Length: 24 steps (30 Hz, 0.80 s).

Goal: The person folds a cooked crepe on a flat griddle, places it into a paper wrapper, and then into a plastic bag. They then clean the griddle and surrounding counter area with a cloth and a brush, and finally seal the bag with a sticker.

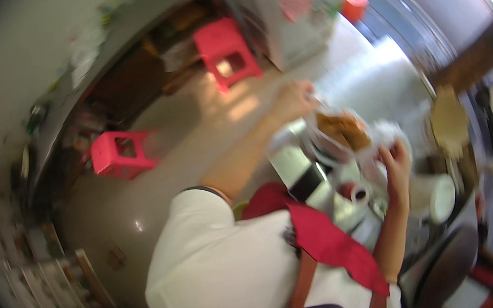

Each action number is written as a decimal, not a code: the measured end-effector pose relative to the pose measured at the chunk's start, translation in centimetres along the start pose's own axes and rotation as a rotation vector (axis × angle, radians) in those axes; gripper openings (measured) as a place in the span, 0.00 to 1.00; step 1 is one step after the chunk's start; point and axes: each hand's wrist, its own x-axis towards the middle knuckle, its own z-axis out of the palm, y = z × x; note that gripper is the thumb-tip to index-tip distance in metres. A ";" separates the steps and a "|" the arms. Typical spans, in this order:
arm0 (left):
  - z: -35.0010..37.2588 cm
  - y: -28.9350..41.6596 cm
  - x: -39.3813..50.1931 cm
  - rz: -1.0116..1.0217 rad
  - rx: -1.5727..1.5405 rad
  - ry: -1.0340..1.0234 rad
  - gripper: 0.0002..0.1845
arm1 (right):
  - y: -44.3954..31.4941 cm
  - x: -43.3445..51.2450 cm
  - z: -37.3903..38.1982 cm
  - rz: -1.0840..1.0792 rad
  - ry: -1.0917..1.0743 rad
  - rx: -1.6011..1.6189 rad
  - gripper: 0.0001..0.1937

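Observation:
My left hand [298,99] pinches one side of a thin clear plastic bag [323,145], its fingers closed on the film. On the other side, my right hand [393,157] grips the bag between thumb and fingers. Golden-brown pieces [345,130], probably food, show between the two hands, in or just behind the film; blur hides which. A bright metal tabletop [370,73] lies just beyond the bag. Below it, nearer my red apron [329,237], are a boxy metal container [293,164] and a small white round item with a dark centre [360,193].
Two pink plastic stools [225,53] [117,155] stand on the tiled floor to the left. On the right are a white tub [441,197], a pale paddle-shaped utensil [450,120] and a large dark round pan or lid [449,267]. A red container [353,4] sits at the far side.

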 end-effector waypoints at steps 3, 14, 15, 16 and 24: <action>-3.4 2.3 -0.2 -0.154 0.068 -0.314 0.12 | 1.4 -0.5 -0.6 -0.128 0.175 -0.184 0.09; 4.9 5.4 -0.7 0.085 -0.798 -0.601 0.28 | -3.0 0.4 0.0 -0.279 0.232 -0.413 0.10; 6.2 5.1 -0.8 0.145 -0.756 -0.657 0.30 | -3.7 0.4 0.5 -0.302 0.202 -0.402 0.10; 7.1 5.1 -0.8 0.272 -0.516 -0.548 0.29 | -4.1 0.8 1.0 -0.319 0.206 -0.392 0.10; 10.9 4.7 0.8 0.090 -0.465 -0.731 0.11 | -3.8 1.8 0.5 -0.477 0.132 -0.173 0.12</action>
